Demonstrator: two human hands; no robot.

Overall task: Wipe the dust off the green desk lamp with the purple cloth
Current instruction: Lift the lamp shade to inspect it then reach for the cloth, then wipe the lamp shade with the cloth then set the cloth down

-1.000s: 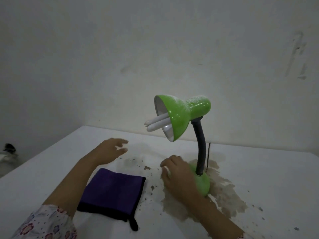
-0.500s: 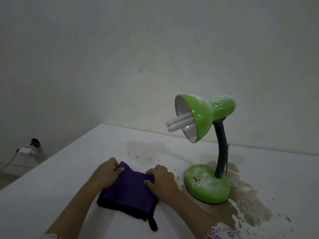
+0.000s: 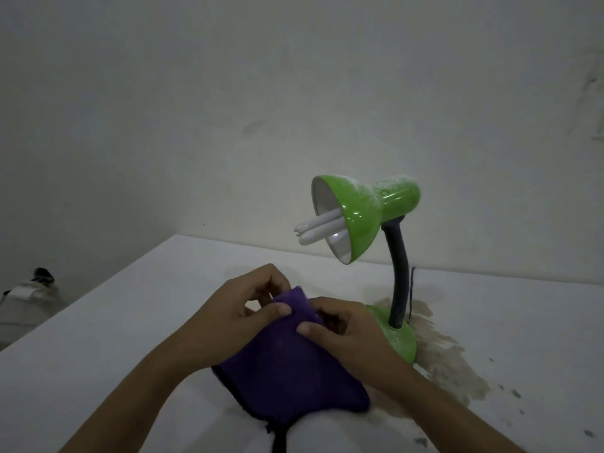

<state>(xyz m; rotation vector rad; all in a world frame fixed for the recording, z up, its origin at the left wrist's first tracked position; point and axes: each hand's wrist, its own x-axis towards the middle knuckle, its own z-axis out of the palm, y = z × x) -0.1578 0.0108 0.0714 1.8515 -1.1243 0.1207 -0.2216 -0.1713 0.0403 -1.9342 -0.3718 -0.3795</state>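
Dust speckles the green metal desk lamp [image 3: 366, 217], white on the top of its shade and on its round green base, which sits on the white surface [image 3: 137, 322] towards the far right, on a brown stain [image 3: 451, 358]. Its black flexible neck rises from the base and curves left; the shade's long axis lies nearly level, with the open mouth pointing left and slightly down, and two white tube bulbs [image 3: 318, 228] stick out of it. Near the front edge of the surface, left of the lamp base, the soft purple cloth with dark trim [image 3: 287, 371] is lifted at its far end. The left hand [image 3: 238, 308] pinches that raised end between thumb and curled fingers [image 3: 277, 284]. The right hand [image 3: 346, 328] grips the cloth beside it, thumb pressed on top. A black cord [image 3: 412, 289] hangs behind the neck.
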